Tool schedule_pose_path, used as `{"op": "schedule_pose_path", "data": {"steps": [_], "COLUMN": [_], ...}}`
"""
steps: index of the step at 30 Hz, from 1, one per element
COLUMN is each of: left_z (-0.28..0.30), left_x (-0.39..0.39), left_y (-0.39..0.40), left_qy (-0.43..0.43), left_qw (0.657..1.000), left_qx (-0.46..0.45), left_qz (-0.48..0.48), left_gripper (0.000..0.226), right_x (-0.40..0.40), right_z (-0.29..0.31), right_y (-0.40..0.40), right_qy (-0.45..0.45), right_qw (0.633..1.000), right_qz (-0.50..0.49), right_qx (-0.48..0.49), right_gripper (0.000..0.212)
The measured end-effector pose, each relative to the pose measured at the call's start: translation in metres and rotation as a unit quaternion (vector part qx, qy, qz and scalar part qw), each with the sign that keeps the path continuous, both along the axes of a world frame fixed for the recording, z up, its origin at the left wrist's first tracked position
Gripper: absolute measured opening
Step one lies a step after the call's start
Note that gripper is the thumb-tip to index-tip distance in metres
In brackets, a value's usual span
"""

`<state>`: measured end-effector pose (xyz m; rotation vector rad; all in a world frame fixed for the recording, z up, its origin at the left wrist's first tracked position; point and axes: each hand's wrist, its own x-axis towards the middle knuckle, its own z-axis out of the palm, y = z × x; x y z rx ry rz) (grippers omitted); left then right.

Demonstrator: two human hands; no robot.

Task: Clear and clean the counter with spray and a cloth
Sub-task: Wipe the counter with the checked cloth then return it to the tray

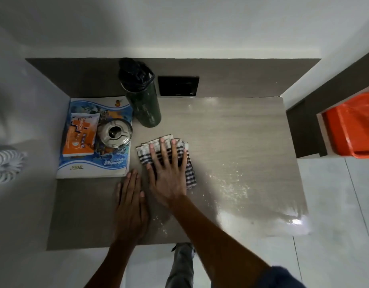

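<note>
Here the right hand (168, 175) presses flat, fingers spread, on the checked cloth (169, 156) on the counter (231, 132). The left hand (130, 206) lies open, palm down, just left of the cloth. Wet droplets (229, 183) lie right of the cloth; a dark bottle (144, 98) stands behind it.

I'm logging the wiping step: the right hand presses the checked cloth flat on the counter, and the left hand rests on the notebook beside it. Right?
Not quite. In the head view the right hand does press the checked cloth flat on the counter, but the left hand rests on the bare counter, just below the notebook, not on it.
</note>
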<state>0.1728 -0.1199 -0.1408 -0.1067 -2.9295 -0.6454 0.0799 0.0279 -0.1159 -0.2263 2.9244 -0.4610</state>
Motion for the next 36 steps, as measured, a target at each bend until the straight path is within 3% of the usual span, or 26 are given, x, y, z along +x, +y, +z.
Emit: {"op": "schedule_pose_path", "data": {"steps": [4, 8, 15, 18, 23, 31, 36], "left_z": [-0.001, 0.004, 0.004, 0.002, 0.007, 0.008, 0.013], "left_x": [0.006, 0.004, 0.001, 0.002, 0.000, 0.000, -0.001], "left_y": [0.000, -0.001, -0.001, -0.002, 0.000, 0.000, 0.002], "left_qy": [0.045, 0.037, -0.004, 0.010, -0.013, -0.033, -0.031], "left_qw": [0.997, 0.999, 1.000, 1.000, 0.999, 0.998, 0.999], "left_qx": [-0.057, -0.032, -0.015, -0.026, -0.036, -0.042, -0.015], "left_qz": [-0.028, -0.019, -0.001, -0.004, 0.009, 0.012, 0.015], "left_gripper": [0.058, 0.056, 0.059, 0.057, 0.058, 0.059, 0.060], "right_x": [0.037, 0.050, 0.074, 0.107, 0.154, 0.167, 0.154], "right_z": [-0.003, -0.005, -0.001, 0.000, -0.002, -0.009, -0.002], "right_y": [0.006, 0.064, 0.239, 0.274, 0.219, 0.093, 0.024], "right_qy": [0.018, 0.036, -0.001, -0.013, -0.027, -0.017, -0.011], "right_qw": [1.000, 0.999, 0.975, 0.954, 0.925, 0.981, 0.992], "right_qz": [-0.005, -0.014, -0.211, -0.292, -0.371, -0.189, -0.129], "right_qx": [-0.003, -0.012, 0.071, 0.070, 0.071, 0.027, -0.004], "right_gripper": [0.069, 0.068, 0.074, 0.073, 0.073, 0.070, 0.069]}}
